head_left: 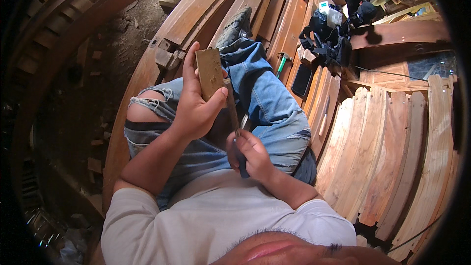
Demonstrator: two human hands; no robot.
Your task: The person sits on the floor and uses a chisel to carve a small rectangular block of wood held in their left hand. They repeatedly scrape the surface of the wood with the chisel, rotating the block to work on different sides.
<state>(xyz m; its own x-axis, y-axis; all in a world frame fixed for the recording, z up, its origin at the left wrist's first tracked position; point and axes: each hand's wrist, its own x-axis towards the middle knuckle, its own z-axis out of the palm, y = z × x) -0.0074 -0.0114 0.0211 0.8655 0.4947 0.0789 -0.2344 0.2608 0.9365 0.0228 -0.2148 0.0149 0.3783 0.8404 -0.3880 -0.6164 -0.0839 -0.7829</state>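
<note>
My left hand (197,110) is raised over my lap, its fingers behind a flat, rectangular brown block (209,71). I cannot tell whether the block is wood or stone. The left thumb lies along its lower right corner, by the flat end of a long, narrow chisel blade (232,105). Closer to my body, my right hand (252,154) is closed round the chisel's dark handle (241,161). The blade points away from me, its end beside the block. A shiny strip of metal (245,120) shows between my legs, partly hidden.
Long curved wooden planks (206,2) lie ahead. To the right are a green-handled hammer (282,64), a black phone (301,79) and a thin tool with a pale handle (324,115). A dark bag (326,34) stands beyond. Stacked boards (373,142) fill the right side.
</note>
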